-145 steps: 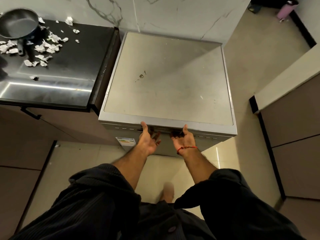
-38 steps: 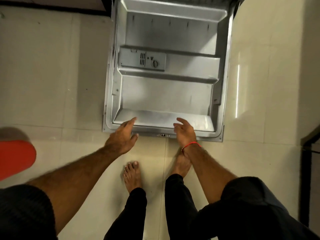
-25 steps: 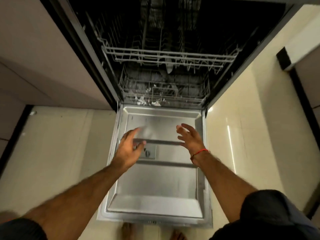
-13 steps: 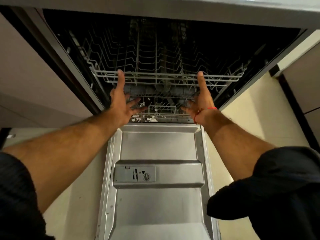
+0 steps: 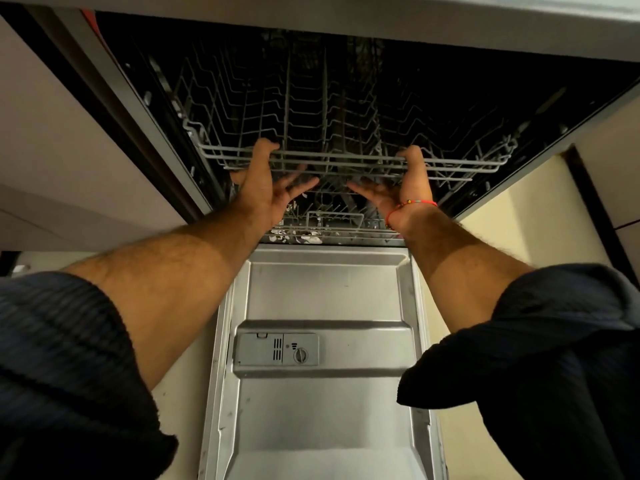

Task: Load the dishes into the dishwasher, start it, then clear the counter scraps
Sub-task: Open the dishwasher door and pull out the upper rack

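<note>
The dishwasher stands open with its steel door (image 5: 322, 289) folded down flat toward me. The grey wire upper rack (image 5: 339, 156) sits inside the dark tub and holds no dishes that I can see. My left hand (image 5: 266, 188) grips its front rail left of centre, thumb hooked over the wire and fingers spread underneath. My right hand (image 5: 405, 188), a red thread at its wrist, grips the same rail further right in the same way. Below them is the lower rack (image 5: 332, 230).
White scraps (image 5: 298, 237) lie at the front of the lower rack. A detergent dispenser (image 5: 277, 349) sits in the middle of the door. Brown cabinet fronts (image 5: 69, 133) flank the left side, and cream floor tiles (image 5: 519, 209) show on the right.
The door has come down fully. Both hands rose from the door to the upper rack's front rail. Since half a second ago my thumbs have curled over the wire.
</note>
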`<action>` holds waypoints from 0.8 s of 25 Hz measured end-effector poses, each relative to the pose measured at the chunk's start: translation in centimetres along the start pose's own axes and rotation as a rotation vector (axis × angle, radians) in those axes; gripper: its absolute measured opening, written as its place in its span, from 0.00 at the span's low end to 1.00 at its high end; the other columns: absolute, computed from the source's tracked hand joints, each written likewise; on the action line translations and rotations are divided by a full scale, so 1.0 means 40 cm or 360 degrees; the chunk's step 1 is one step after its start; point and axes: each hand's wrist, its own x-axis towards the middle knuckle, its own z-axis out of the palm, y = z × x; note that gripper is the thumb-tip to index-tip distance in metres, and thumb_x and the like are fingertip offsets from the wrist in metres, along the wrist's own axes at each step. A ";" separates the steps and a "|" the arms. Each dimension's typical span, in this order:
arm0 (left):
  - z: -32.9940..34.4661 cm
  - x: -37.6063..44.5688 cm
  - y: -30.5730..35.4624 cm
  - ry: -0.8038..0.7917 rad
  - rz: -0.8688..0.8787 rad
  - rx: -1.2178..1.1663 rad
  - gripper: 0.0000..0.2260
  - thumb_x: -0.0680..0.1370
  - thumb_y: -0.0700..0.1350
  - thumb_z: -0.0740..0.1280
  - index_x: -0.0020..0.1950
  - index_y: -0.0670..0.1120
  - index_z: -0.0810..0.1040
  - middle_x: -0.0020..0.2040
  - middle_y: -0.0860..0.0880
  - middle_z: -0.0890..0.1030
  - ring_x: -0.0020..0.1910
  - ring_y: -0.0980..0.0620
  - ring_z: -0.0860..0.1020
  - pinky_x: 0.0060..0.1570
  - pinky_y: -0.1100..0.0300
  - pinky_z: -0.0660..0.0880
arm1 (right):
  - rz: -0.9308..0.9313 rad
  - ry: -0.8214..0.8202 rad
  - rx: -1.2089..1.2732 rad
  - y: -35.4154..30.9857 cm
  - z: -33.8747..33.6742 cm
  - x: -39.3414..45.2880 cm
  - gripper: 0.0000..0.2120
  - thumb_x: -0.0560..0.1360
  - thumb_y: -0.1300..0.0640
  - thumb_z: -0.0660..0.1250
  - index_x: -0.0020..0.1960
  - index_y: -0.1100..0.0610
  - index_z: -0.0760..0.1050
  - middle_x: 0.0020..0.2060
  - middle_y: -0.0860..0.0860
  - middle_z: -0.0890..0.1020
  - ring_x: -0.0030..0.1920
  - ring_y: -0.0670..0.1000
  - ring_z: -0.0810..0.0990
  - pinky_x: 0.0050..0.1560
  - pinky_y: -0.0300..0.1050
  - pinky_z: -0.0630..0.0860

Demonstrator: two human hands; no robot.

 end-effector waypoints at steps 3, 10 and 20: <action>-0.015 -0.026 -0.021 -0.0120 0.0000 0.0004 0.07 0.78 0.43 0.69 0.52 0.41 0.75 0.62 0.31 0.77 0.62 0.36 0.80 0.52 0.40 0.81 | 0.0014 -0.0086 0.0010 0.018 -0.025 -0.023 0.16 0.74 0.53 0.67 0.56 0.63 0.75 0.51 0.65 0.84 0.56 0.67 0.82 0.58 0.70 0.75; -0.064 -0.123 -0.080 0.0002 0.0021 0.0120 0.15 0.78 0.48 0.69 0.61 0.43 0.75 0.64 0.37 0.77 0.65 0.41 0.79 0.54 0.36 0.80 | -0.0031 0.0084 -0.0028 0.059 -0.081 -0.107 0.31 0.74 0.52 0.68 0.73 0.60 0.63 0.65 0.67 0.75 0.60 0.67 0.80 0.57 0.67 0.77; -0.158 -0.365 -0.177 0.0218 -0.0041 0.0203 0.31 0.75 0.51 0.69 0.74 0.42 0.66 0.74 0.39 0.69 0.59 0.46 0.77 0.57 0.34 0.78 | 0.0005 0.0197 0.0051 0.149 -0.189 -0.349 0.16 0.72 0.53 0.70 0.58 0.56 0.73 0.57 0.60 0.74 0.55 0.62 0.78 0.54 0.64 0.80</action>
